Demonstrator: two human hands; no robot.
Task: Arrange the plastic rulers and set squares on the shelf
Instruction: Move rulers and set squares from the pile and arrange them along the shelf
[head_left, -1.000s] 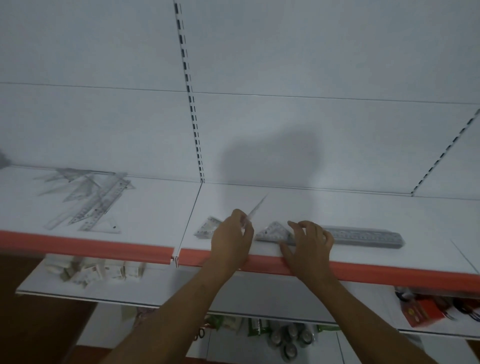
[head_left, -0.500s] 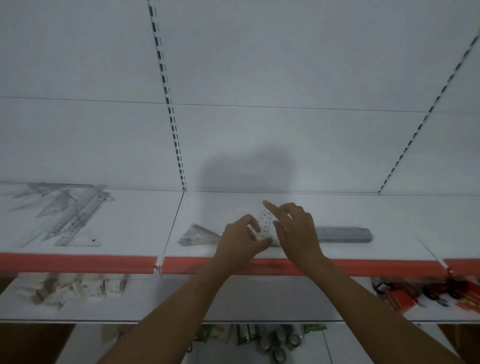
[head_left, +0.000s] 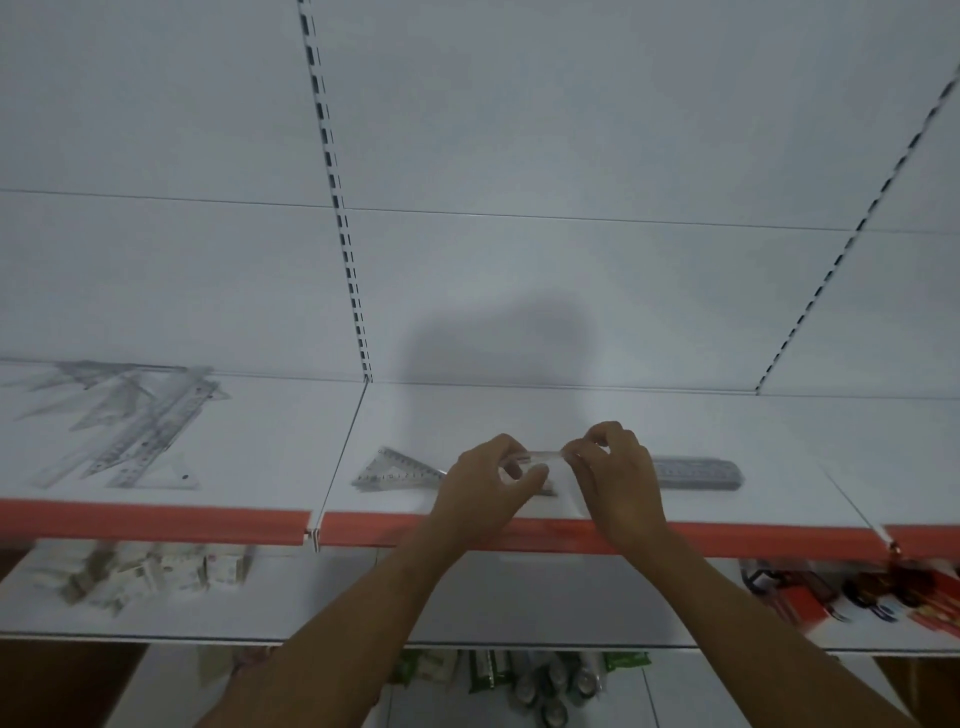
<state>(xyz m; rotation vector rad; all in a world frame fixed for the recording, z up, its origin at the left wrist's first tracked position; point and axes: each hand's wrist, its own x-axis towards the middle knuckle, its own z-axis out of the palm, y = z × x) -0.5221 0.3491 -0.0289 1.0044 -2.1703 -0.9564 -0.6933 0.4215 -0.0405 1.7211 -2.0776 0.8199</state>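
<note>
Set square (head_left: 543, 455), clear plastic, sits pinched between both hands at centre frame, just above the shelf (head_left: 779, 441): left hand (head_left: 485, 480) grips one end, right hand (head_left: 618, 475) the other. Looks like placement is underway; next it wants lowering flat between the triangle (head_left: 397, 467) on its left and the gray ruler (head_left: 696, 472) on its right. A loose pile (head_left: 130, 421) waits at far left.
</note>
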